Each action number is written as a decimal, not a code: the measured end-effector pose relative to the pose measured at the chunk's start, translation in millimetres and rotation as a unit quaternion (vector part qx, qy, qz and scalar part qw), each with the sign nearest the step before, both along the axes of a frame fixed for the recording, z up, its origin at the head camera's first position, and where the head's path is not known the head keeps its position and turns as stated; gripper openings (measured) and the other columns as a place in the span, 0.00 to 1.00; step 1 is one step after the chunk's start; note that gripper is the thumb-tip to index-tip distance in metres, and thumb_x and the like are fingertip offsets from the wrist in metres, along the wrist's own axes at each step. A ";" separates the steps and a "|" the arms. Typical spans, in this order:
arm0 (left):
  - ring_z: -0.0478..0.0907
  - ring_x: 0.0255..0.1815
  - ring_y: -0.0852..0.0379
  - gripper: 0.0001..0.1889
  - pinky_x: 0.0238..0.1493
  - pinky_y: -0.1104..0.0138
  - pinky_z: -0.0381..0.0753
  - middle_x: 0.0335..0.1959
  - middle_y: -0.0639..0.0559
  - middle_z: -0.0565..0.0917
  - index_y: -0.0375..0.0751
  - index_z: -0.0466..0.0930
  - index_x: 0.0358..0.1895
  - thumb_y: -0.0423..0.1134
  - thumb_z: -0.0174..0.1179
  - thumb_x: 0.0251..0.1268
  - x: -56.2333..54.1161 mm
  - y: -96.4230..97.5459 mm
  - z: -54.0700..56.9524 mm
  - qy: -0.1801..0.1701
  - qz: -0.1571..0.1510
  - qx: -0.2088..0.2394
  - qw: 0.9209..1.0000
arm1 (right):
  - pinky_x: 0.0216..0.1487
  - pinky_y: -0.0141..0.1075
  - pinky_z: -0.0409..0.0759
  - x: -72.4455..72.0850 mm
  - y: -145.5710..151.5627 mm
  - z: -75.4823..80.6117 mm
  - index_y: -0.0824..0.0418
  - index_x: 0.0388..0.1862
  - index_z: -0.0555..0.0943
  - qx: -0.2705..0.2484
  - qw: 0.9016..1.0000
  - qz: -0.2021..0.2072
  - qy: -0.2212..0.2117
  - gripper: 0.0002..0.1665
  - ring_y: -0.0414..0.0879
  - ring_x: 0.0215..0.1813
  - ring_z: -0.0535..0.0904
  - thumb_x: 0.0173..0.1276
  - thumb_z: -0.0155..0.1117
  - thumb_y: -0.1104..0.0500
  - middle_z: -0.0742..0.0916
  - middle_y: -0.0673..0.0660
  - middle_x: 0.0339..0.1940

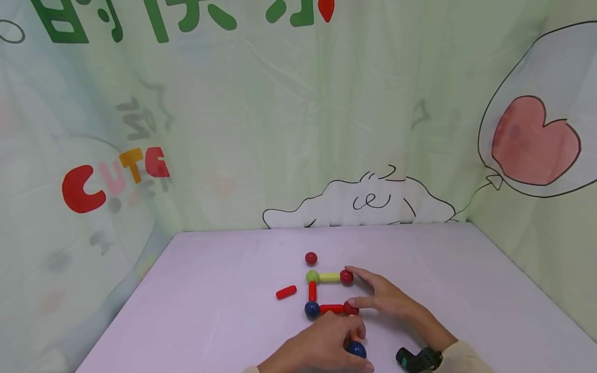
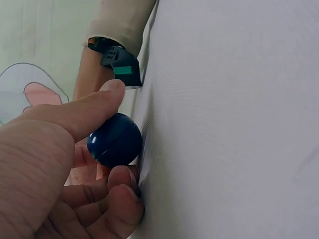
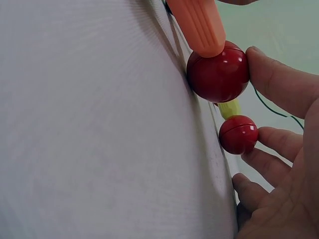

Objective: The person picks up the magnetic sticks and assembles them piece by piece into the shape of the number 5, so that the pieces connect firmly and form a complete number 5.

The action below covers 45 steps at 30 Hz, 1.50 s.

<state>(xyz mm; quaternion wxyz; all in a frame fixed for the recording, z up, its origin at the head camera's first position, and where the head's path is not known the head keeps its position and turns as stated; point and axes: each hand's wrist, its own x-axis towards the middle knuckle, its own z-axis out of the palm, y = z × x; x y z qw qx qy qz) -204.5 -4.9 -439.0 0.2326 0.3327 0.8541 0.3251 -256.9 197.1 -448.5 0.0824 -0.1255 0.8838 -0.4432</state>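
Observation:
My left hand (image 1: 322, 342) curls round a blue ball (image 2: 114, 141), thumb on one side and fingertips on the other. An orange rod (image 3: 202, 25) runs from that side to the near red ball (image 3: 217, 74). The right hand (image 1: 391, 298) spreads its thumb and fingers, the thumb touching the near red ball and the fingertips touching the far red ball (image 1: 346, 278). A red rod (image 1: 332, 309) links the near red ball to another blue ball (image 1: 312, 310). From there an upright red rod (image 1: 312, 291) reaches a green ball (image 1: 312, 276), and a yellow-green rod (image 1: 329, 277) joins the far red ball.
One loose red rod (image 1: 286, 292) lies left of the joined pieces. A single red ball (image 1: 311, 258) sits behind them on the pale tabletop (image 1: 224, 290). Printed curtains (image 1: 289, 114) hang behind and beside the table. A dark device (image 1: 418, 359) is strapped to the right wrist.

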 end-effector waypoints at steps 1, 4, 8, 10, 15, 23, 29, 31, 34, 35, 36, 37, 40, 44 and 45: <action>0.75 0.32 0.70 0.15 0.29 0.75 0.80 0.31 0.66 0.77 0.61 0.78 0.47 0.50 0.73 0.61 0.5 0.1 0.0 -0.005 0.005 0.001 1.000 | 0.71 0.69 0.57 -0.2 -0.4 -0.1 0.58 0.77 0.68 0.002 1.000 0.000 0.002 0.51 0.68 0.79 0.57 0.58 0.78 0.47 0.70 0.65 0.77; 0.76 0.32 0.70 0.15 0.30 0.75 0.80 0.31 0.66 0.78 0.60 0.78 0.48 0.51 0.72 0.61 0.8 -0.8 0.1 -0.003 0.006 0.009 1.000 | 0.71 0.69 0.58 -0.8 -1.2 0.3 0.58 0.77 0.68 0.006 1.000 0.000 0.005 0.51 0.68 0.79 0.57 0.57 0.79 0.46 0.70 0.65 0.77; 0.76 0.31 0.70 0.16 0.31 0.75 0.80 0.31 0.67 0.78 0.60 0.79 0.52 0.51 0.71 0.63 0.7 -4.1 0.7 -0.004 0.002 0.020 1.000 | 0.70 0.69 0.58 -1.5 -1.8 1.2 0.57 0.77 0.68 0.008 1.000 0.001 0.006 0.51 0.68 0.79 0.57 0.57 0.79 0.46 0.70 0.64 0.77; 0.76 0.31 0.69 0.17 0.32 0.75 0.80 0.31 0.66 0.78 0.59 0.79 0.54 0.50 0.70 0.64 0.9 -6.7 0.8 -0.015 0.003 0.029 0.999 | 0.70 0.69 0.59 -1.2 -1.6 1.1 0.57 0.77 0.68 0.008 1.000 0.002 0.005 0.51 0.68 0.79 0.57 0.57 0.78 0.46 0.70 0.64 0.77; 0.77 0.33 0.66 0.19 0.32 0.72 0.81 0.34 0.65 0.79 0.62 0.79 0.55 0.44 0.72 0.63 2.2 -16.6 3.9 -0.046 0.010 0.040 0.998 | 0.70 0.69 0.59 1.2 -0.1 0.7 0.57 0.77 0.67 0.007 1.000 0.002 0.000 0.50 0.68 0.79 0.57 0.58 0.78 0.46 0.70 0.64 0.77; 0.75 0.30 0.68 0.19 0.34 0.74 0.79 0.35 0.64 0.81 0.53 0.82 0.55 0.36 0.72 0.62 -14.3 -40.4 18.6 0.054 0.000 0.085 0.995 | 0.71 0.69 0.56 2.7 1.3 1.2 0.58 0.78 0.66 -0.009 1.000 0.000 -0.002 0.50 0.69 0.79 0.55 0.60 0.77 0.48 0.69 0.65 0.78; 0.75 0.31 0.64 0.16 0.34 0.74 0.78 0.34 0.59 0.82 0.45 0.82 0.52 0.34 0.71 0.61 -40.4 -63.7 28.6 0.179 0.035 0.074 0.980 | 0.71 0.68 0.59 1.7 0.3 1.2 0.59 0.77 0.66 -0.010 1.000 0.004 -0.001 0.50 0.68 0.79 0.56 0.60 0.77 0.48 0.69 0.65 0.78; 0.76 0.35 0.60 0.17 0.34 0.74 0.78 0.36 0.57 0.82 0.45 0.83 0.53 0.34 0.71 0.61 -50.2 -70.9 29.8 0.198 0.063 0.060 0.976 | 0.71 0.67 0.60 1.2 0.3 1.4 0.59 0.77 0.66 -0.008 1.000 0.005 0.004 0.50 0.68 0.79 0.56 0.59 0.77 0.48 0.69 0.65 0.77; 0.76 0.40 0.54 0.18 0.36 0.71 0.77 0.40 0.53 0.82 0.45 0.82 0.54 0.35 0.72 0.61 -63.3 -81.0 29.4 0.203 0.111 0.037 0.972 | 0.71 0.66 0.60 0.6 0.6 1.4 0.59 0.77 0.66 -0.008 1.000 0.006 0.008 0.50 0.68 0.79 0.56 0.60 0.77 0.49 0.69 0.65 0.77; 0.76 0.42 0.52 0.18 0.37 0.70 0.78 0.41 0.52 0.82 0.45 0.82 0.54 0.36 0.72 0.61 -67.1 -84.0 29.0 0.199 0.126 0.030 0.971 | 0.71 0.65 0.61 0.4 0.6 1.4 0.59 0.77 0.67 -0.008 1.000 0.005 0.009 0.50 0.68 0.79 0.56 0.59 0.77 0.49 0.69 0.65 0.77; 0.76 0.44 0.51 0.18 0.38 0.69 0.78 0.42 0.51 0.82 0.46 0.82 0.55 0.37 0.72 0.61 -70.1 -86.8 28.8 0.192 0.140 0.021 0.971 | 0.71 0.65 0.60 0.2 0.8 1.1 0.59 0.77 0.67 -0.008 1.000 0.005 0.009 0.50 0.68 0.79 0.56 0.59 0.77 0.49 0.69 0.65 0.77; 0.76 0.46 0.51 0.18 0.40 0.67 0.78 0.43 0.51 0.81 0.46 0.82 0.55 0.38 0.71 0.62 -72.9 -89.9 28.5 0.188 0.150 0.015 0.971 | 0.72 0.65 0.60 0.0 1.0 0.8 0.59 0.77 0.67 -0.009 1.000 0.005 0.009 0.50 0.68 0.79 0.56 0.59 0.78 0.49 0.69 0.65 0.77; 0.75 0.50 0.48 0.18 0.44 0.61 0.78 0.47 0.48 0.81 0.46 0.82 0.55 0.41 0.71 0.62 -79.1 -98.5 26.3 0.174 0.169 0.000 0.970 | 0.72 0.66 0.59 -0.6 1.4 -0.4 0.59 0.77 0.67 -0.010 1.000 0.004 0.008 0.50 0.68 0.79 0.56 0.59 0.78 0.49 0.69 0.65 0.77; 0.75 0.50 0.48 0.19 0.46 0.57 0.79 0.47 0.47 0.81 0.45 0.82 0.54 0.41 0.72 0.61 -83.6 -109.0 19.6 0.153 0.181 -0.017 0.971 | 0.72 0.66 0.59 -1.3 1.4 -3.1 0.59 0.77 0.67 -0.011 1.000 0.004 0.005 0.51 0.68 0.79 0.55 0.58 0.78 0.49 0.68 0.65 0.78; 0.75 0.50 0.49 0.19 0.46 0.57 0.79 0.47 0.48 0.81 0.45 0.82 0.53 0.41 0.72 0.60 -84.5 -111.1 17.1 0.149 0.184 -0.022 0.971 | 0.72 0.66 0.59 -1.4 1.3 -3.9 0.59 0.77 0.66 -0.010 1.000 0.004 0.005 0.51 0.68 0.79 0.55 0.58 0.78 0.49 0.68 0.65 0.78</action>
